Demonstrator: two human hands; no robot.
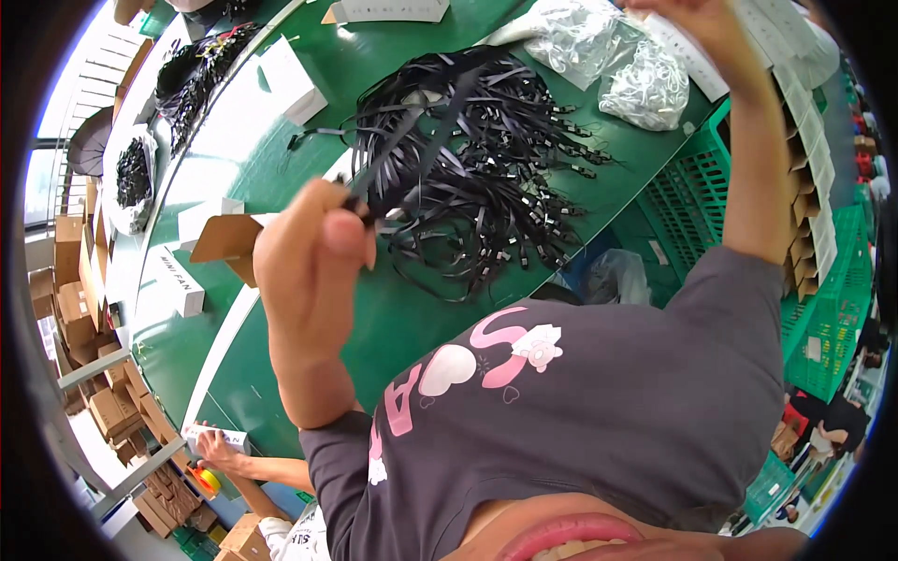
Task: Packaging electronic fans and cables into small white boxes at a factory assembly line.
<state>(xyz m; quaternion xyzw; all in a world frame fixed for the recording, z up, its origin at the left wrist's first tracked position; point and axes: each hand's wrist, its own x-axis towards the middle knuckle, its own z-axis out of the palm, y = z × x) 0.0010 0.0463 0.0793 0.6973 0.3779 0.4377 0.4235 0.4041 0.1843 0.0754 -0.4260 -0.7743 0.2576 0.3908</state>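
My left hand (313,238), slightly blurred, is closed with thumb and fingers pinched on a black lanyard (451,110), whose strap stretches up and right from it. Beyond the hand lies a large pile of black lanyards (510,154) with small dark clips at their right-hand ends. A box with an open brown flap (227,241) shows just left of my left hand; whether they touch is unclear. My right hand (697,23) reaches to the top edge, beside white boxes (687,61) and clear bags of white cords (645,89). Its fingers are partly cut off.
Small white boxes (290,79) are scattered over the green table (271,360). Green crates (687,206) stand right of it, close to my body. At lower left a co-worker's hands (220,453) hold a white box. Brown cartons (112,411) are stacked beyond the table.
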